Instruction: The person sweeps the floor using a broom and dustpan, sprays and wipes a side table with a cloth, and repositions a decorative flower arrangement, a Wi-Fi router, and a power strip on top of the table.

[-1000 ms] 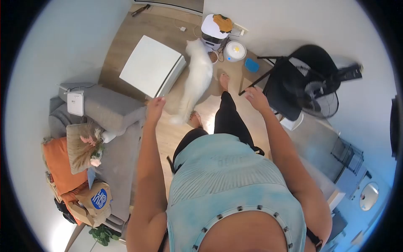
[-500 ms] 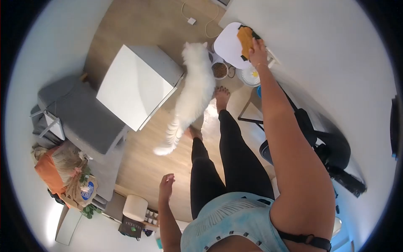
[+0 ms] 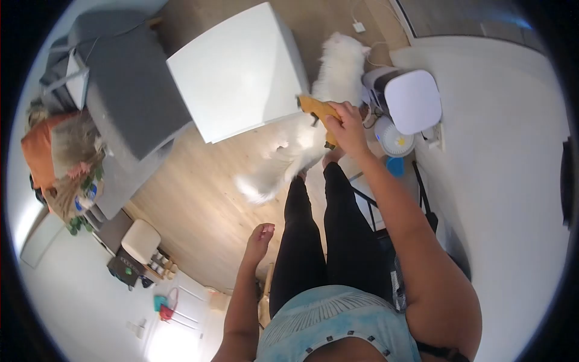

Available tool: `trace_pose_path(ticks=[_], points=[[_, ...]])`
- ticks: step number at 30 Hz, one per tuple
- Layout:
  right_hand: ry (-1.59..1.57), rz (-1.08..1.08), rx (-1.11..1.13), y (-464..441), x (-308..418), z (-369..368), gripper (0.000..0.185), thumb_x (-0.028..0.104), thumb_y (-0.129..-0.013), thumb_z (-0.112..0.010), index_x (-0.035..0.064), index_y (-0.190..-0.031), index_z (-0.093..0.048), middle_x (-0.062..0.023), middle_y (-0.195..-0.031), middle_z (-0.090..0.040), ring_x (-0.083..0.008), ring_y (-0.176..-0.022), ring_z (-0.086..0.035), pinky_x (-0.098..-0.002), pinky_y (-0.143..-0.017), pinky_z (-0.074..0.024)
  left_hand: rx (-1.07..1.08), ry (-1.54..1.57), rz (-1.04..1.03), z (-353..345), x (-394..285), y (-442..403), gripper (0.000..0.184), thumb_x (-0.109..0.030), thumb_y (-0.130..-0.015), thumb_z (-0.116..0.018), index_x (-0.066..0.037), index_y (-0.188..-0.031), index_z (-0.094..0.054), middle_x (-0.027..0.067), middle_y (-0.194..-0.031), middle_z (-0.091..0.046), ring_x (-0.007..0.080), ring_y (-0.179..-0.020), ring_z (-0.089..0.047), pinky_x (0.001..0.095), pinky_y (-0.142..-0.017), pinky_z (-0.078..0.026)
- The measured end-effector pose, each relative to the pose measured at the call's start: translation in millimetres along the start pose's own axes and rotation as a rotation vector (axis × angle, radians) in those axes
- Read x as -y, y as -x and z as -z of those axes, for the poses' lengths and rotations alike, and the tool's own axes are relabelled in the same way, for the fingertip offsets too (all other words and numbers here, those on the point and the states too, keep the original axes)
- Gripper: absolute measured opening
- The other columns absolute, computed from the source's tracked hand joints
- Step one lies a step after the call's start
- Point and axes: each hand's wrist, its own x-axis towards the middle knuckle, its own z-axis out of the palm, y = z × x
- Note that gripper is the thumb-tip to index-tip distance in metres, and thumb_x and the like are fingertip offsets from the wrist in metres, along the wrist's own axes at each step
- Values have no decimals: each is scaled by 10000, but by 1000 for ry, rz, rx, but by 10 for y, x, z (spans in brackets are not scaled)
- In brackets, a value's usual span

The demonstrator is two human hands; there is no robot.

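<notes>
Mustard cloth (image 3: 317, 108), probably, in right fingers (image 3: 342, 111)

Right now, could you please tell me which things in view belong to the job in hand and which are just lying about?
Job in hand:
mustard cloth, held by the right hand
white cat, perhaps: the cloth overlaps it in view

Just lying about:
white cabinet
grey sofa
orange cushion
blue bowl

I can't read any lettering from here; the blue mark (image 3: 87, 195) on the paper bag (image 3: 67, 208), at the end of the grey sofa (image 3: 123, 78), is too small and blurred.
</notes>
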Motion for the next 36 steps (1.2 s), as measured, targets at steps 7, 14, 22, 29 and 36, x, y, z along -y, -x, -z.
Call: trace_pose_path(ticks=[7, 14, 22, 29, 36], points=[[522, 440, 38, -434, 450, -832, 483, 163, -734, -573, 112, -1195, -437, -80, -1230, -379, -283, -1156, -340, -356, -961, -305, -97, 107, -96, 142, 186, -336, 289, -279, -849, -505, -27, -979, -556, 47, -833, -573, 123, -786, -518, 250, -728, -408], [873, 283, -128, -1322, 610, -1157, 513, 303, -806, -449, 185, -1291, -332, -36, -1369, -257, -253, -1245, -255, -494, -1007, -174, -95, 288, -40, 490, 499, -237, 256, -241, -842, -515, -27, -977, -555, 54, -857, -579, 123, -815, -528, 252, -752, -414], [937, 448, -297, -2302, 1137, -2135, 451, 304, -814, -413, 153, -1237, -377, -39, -1276, -380, -267, -1182, -324, -480, -961, -247, -232, 446, 61, 724, 1376, -402, 211, -194, -847, -511, -13, -948, -551, 52, -837, -577, 117, -767, -527, 240, -716, -425], [652, 808, 204, -399, 1149, -2491, 489, 257, -773, -493, 178, -1243, -384, -26, -1311, -339, -250, -1179, -331, -446, -981, -236, -129, 333, -166, 870, 1130, -869, 188, -179, -861, -492, -19, -950, -539, 43, -850, -564, 120, -779, -515, 235, -747, -398], [509, 66, -288, -748, 254, -1222, 490, 334, -841, -411, 30, -1222, -362, -215, -1278, -341, -348, -1142, -367, -407, -926, -306, -281, 293, -443, 1257, 207, -1746, 375, -199, -865, -475, -108, -1219, -391, 63, -1156, -450, 139, -931, -481, 272, -787, -409]])
